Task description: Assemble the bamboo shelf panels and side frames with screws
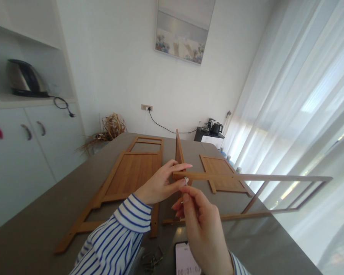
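Observation:
My left hand (160,181) grips the end of a long wooden frame (252,177), its thumb below the rail and its fingers over the top. That frame stands on edge and reaches off to the right. Its end meets an upright wooden panel (179,151), seen nearly edge-on behind my fingers. In a pinch, my right hand (203,219) holds a thin metal hex key (186,181), one end of it at the rail near the joint. My fingers hide most of the key and the fastener.
A larger wooden panel (132,173) lies at left on the grey table (25,225), a smaller panel (222,172) at back right. Several loose screws (153,261) and a phone (181,256) showing a timer lie near the front edge. Curtains (298,95) hang at right.

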`<state>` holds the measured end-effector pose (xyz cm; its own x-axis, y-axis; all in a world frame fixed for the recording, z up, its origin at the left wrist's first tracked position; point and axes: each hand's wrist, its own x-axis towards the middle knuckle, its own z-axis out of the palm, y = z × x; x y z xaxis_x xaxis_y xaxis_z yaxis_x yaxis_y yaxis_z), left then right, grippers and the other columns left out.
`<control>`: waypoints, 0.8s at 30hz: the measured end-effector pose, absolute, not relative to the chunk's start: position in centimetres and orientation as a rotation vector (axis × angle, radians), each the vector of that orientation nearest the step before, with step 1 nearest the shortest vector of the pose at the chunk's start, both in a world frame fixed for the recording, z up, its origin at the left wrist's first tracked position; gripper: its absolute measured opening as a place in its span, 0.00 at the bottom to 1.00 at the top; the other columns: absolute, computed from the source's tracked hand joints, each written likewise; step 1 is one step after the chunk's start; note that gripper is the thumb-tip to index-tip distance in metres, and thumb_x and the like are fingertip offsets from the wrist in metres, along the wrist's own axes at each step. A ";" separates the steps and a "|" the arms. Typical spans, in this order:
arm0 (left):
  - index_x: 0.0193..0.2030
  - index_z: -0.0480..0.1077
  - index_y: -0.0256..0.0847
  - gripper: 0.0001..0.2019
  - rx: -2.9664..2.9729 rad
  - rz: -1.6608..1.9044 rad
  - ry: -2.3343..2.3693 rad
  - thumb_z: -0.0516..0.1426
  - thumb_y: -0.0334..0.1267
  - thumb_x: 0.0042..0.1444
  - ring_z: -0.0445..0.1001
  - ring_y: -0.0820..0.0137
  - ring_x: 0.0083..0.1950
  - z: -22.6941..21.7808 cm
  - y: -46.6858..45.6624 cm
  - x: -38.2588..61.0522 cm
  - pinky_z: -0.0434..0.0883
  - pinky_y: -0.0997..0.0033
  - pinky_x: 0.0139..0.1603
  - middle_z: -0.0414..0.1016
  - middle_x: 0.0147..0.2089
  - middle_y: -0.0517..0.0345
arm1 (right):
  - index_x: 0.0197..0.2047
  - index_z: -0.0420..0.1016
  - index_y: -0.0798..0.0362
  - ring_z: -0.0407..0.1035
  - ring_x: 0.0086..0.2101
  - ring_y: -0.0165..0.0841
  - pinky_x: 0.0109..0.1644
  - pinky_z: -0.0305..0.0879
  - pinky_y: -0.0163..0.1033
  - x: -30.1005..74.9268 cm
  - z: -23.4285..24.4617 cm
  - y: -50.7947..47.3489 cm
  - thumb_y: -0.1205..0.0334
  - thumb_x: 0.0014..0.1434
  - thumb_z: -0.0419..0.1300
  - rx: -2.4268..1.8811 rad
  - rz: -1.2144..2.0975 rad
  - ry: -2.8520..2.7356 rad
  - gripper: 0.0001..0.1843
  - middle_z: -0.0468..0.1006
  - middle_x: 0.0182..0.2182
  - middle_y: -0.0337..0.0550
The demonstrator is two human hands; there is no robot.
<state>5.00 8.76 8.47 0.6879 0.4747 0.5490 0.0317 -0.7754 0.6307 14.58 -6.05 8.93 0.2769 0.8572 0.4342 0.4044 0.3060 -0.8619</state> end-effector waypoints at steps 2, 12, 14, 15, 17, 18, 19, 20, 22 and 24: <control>0.60 0.63 0.50 0.20 2.313 0.974 0.380 0.52 0.44 0.60 0.67 0.72 0.42 8.6 8.8 5.0 0.69 0.71 0.44 0.62 0.44 0.57 | 0.46 0.71 0.51 0.72 0.28 0.29 0.33 0.67 0.32 14.6 9.0 -6.0 0.59 0.65 0.49 -1.312 0.432 -1.339 0.13 0.77 0.29 0.41; 0.60 0.63 0.50 0.21 2.320 0.958 0.390 0.52 0.46 0.60 0.67 0.71 0.43 9.0 8.5 5.0 0.69 0.68 0.47 0.61 0.44 0.57 | 0.46 0.71 0.52 0.70 0.27 0.30 0.29 0.63 0.31 14.9 9.6 -6.2 0.64 0.64 0.47 -1.384 0.171 -1.497 0.13 0.75 0.26 0.40; 0.60 0.63 0.49 0.21 2.322 0.967 0.391 0.52 0.46 0.60 0.67 0.71 0.43 9.0 8.5 5.0 0.69 0.68 0.47 0.61 0.44 0.57 | 0.46 0.71 0.52 0.71 0.28 0.30 0.28 0.63 0.31 14.8 9.7 -6.2 0.65 0.64 0.47 -1.391 0.119 -1.520 0.13 0.76 0.28 0.41; 0.59 0.63 0.49 0.21 2.325 0.973 0.391 0.52 0.45 0.60 0.67 0.71 0.42 9.0 8.5 5.0 0.69 0.68 0.47 0.61 0.44 0.57 | 0.45 0.71 0.52 0.71 0.29 0.31 0.29 0.63 0.31 14.8 9.7 -6.2 0.65 0.64 0.47 -1.394 0.108 -1.530 0.13 0.76 0.29 0.42; 0.59 0.64 0.49 0.20 2.328 0.978 0.390 0.53 0.45 0.60 0.67 0.71 0.42 9.1 8.4 5.0 0.69 0.68 0.46 0.62 0.43 0.57 | 0.45 0.71 0.52 0.72 0.29 0.31 0.30 0.63 0.31 14.8 9.7 -6.1 0.66 0.64 0.46 -1.405 0.091 -1.547 0.13 0.77 0.30 0.42; 0.58 0.64 0.48 0.20 2.328 0.978 0.390 0.53 0.45 0.59 0.67 0.71 0.42 9.1 8.4 5.0 0.69 0.68 0.46 0.62 0.43 0.57 | 0.46 0.71 0.52 0.71 0.29 0.31 0.30 0.63 0.32 14.8 9.6 -6.1 0.66 0.64 0.46 -1.414 0.071 -1.558 0.14 0.77 0.30 0.42; 0.58 0.65 0.48 0.20 2.329 0.980 0.390 0.53 0.45 0.59 0.67 0.71 0.42 9.1 8.4 5.0 0.69 0.68 0.46 0.62 0.43 0.57 | 0.46 0.71 0.52 0.71 0.29 0.32 0.30 0.64 0.32 14.8 9.6 -6.1 0.66 0.64 0.46 -1.427 0.040 -1.571 0.14 0.76 0.29 0.42; 0.57 0.65 0.47 0.19 2.330 0.985 0.390 0.53 0.45 0.59 0.67 0.70 0.42 9.2 8.4 5.0 0.69 0.68 0.47 0.62 0.43 0.57 | 0.46 0.71 0.53 0.71 0.29 0.32 0.31 0.64 0.33 14.8 9.5 -6.0 0.66 0.64 0.46 -1.441 0.002 -1.586 0.14 0.76 0.29 0.43; 0.55 0.66 0.46 0.18 2.332 1.000 0.386 0.54 0.44 0.58 0.67 0.70 0.43 9.2 8.4 5.1 0.68 0.67 0.47 0.63 0.43 0.57 | 0.45 0.71 0.54 0.71 0.29 0.34 0.31 0.64 0.35 14.8 9.4 -5.9 0.67 0.63 0.46 -1.457 -0.073 -1.618 0.14 0.75 0.28 0.44; 0.53 0.67 0.45 0.18 2.329 1.012 0.373 0.56 0.43 0.56 0.67 0.71 0.42 9.2 8.4 5.1 0.68 0.68 0.47 0.63 0.43 0.57 | 0.45 0.71 0.55 0.70 0.29 0.34 0.31 0.65 0.36 14.8 9.3 -5.9 0.68 0.63 0.45 -1.453 -0.113 -1.651 0.14 0.75 0.28 0.44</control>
<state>5.15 8.43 9.16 0.6753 0.4572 0.5787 0.0283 -0.8001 0.5991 14.81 -5.88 9.33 0.1022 0.7451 0.6591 0.8278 0.3037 -0.4718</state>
